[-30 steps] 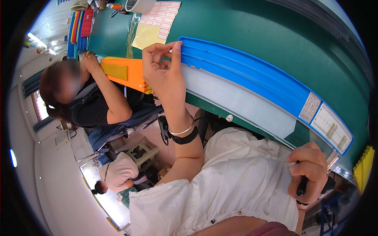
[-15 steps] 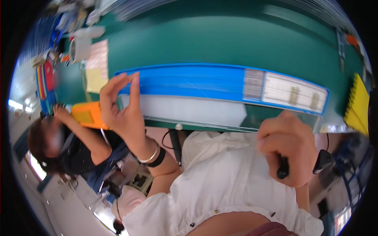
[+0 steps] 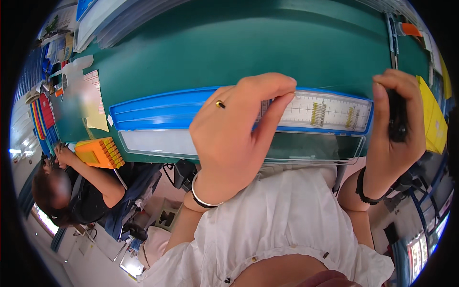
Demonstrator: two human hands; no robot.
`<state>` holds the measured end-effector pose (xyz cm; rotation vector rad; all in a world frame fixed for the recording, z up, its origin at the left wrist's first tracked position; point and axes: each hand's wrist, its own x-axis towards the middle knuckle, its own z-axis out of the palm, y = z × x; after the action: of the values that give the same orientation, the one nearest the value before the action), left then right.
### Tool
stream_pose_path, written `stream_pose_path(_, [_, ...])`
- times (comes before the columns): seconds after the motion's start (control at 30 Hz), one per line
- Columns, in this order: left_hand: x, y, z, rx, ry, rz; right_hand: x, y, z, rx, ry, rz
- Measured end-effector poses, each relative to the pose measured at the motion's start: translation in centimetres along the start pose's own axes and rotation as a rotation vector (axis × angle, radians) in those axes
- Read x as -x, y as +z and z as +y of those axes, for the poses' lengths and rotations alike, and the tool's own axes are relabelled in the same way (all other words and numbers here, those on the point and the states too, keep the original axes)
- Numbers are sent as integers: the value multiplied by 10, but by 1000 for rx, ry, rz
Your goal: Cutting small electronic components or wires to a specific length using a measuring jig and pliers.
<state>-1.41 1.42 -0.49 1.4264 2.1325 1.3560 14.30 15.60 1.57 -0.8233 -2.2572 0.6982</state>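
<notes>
My left hand [image 3: 234, 134] is raised over the middle of a long blue case [image 3: 158, 107], its thumb and forefinger pinched together. Between it and my right hand [image 3: 394, 119] runs a very fine clear thread [image 3: 330, 88], faint against the green table. The right hand pinches near the thread's other end, while a black tool [image 3: 398, 115] lies in its palm, mostly hidden by the fingers. At the case's right end, a white gridded card [image 3: 334, 112] carries two yellowish coil-like rows. A clear lid [image 3: 311, 148] with a white sheet [image 3: 160, 142] in it lies along the case's near side.
An orange block with yellow pegs [image 3: 100, 153] sits at the left table edge, near a seated co-worker [image 3: 91, 186]. Papers [image 3: 95, 100] lie farther left. Clear plastic trays [image 3: 129, 21] are stacked at the back left. A yellow folder [image 3: 430, 115] stands by my right hand.
My left hand has moved right across the case. My right hand has risen from the near edge to the case's right end. The thread now spans between them.
</notes>
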Motion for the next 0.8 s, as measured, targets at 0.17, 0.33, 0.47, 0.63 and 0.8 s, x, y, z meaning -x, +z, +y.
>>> stream_pose_path(0.17, [1,13,3,1,-26,-16,-7,-1,3,5,104,-6])
stream_pose_path(0.33, [1,12,1,1,-6,-64,-17,-33,19,-243,-317,174])
stream_pose_path(0.47, [10,19,-2,152,-135,65,13,-31,44,-717,-232,-99])
stream_pose_path(0.63, [2,19,3,372,-155,-9,16,-21,32,-668,112,-229])
stream_pose_path(0.8, [4,19,1,433,-144,-28,19,-12,29,-839,222,-309])
